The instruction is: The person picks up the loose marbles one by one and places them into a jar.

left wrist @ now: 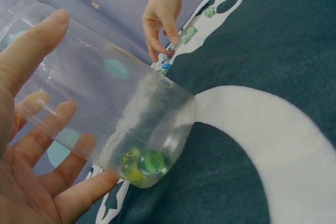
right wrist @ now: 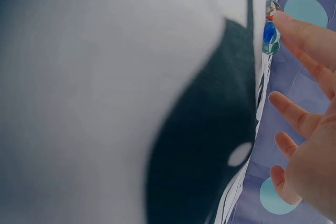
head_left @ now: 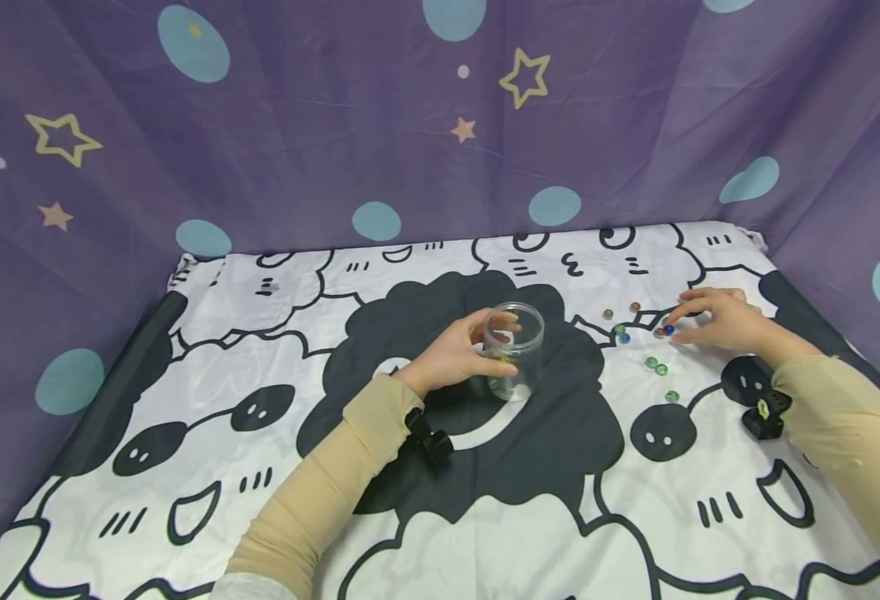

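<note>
My left hand (head_left: pixel 449 357) grips a clear, wide-mouthed plastic jar (head_left: pixel 524 367) from its left side, thumb on one side and fingers round the other. Inside, at the jar's base, lie a green marble (left wrist: pixel 153 162) and yellow marbles (left wrist: pixel 131 166). Over on the right, my right hand (head_left: pixel 731 323) reaches down with thumb and forefinger apart, fingertips right beside a dark blue marble (head_left: pixel 668 330) and a reddish marble (head_left: pixel 659 332). Its other fingers are spread in the right wrist view.
Loose marbles lie around the right hand: a lighter blue marble (head_left: pixel 624 338), a brownish marble (head_left: pixel 608 314), an orange marble (head_left: pixel 635 307) and several green marbles (head_left: pixel 661 369). A cartoon-print cloth (head_left: pixel 207 450) covers the table; a purple curtain (head_left: pixel 380 125) hangs behind.
</note>
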The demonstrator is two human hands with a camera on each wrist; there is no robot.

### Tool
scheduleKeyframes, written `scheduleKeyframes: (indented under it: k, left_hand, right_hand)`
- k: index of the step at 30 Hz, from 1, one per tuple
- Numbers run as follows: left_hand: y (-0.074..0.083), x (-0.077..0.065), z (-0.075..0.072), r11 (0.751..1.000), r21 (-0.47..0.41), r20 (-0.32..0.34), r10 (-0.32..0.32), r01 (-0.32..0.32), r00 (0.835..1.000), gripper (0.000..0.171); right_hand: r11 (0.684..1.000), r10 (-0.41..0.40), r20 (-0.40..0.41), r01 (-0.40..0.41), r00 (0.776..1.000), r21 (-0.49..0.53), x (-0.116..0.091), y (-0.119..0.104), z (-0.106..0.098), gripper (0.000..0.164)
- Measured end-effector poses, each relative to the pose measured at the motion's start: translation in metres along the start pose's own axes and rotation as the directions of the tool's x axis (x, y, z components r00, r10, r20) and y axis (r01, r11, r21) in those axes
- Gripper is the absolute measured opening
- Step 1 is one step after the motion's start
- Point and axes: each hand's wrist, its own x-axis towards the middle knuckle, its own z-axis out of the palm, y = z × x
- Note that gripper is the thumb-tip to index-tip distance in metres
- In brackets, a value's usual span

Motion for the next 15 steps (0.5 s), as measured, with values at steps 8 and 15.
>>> scheduleKeyframes:
  k: [8,15]
  left_hand:
    - [0.0004,-0.0005,0.0,1.0,0.001,0.002,0.001,-0.001,1.0,0.067]
    - [0.0003,-0.0003,-0.0002,1.0,0.002,0.004,0.002,-0.002,1.0,0.067]
  right_hand:
    - [1.0,0.03,0.014,-0.03,0.999,0.002,0.0009,-0.0009,-0.0001,0.031]
    - [0.999,0.042,-0.003,-0.042,0.999,-0.004,0.0014,-0.0013,0.0007,0.027]
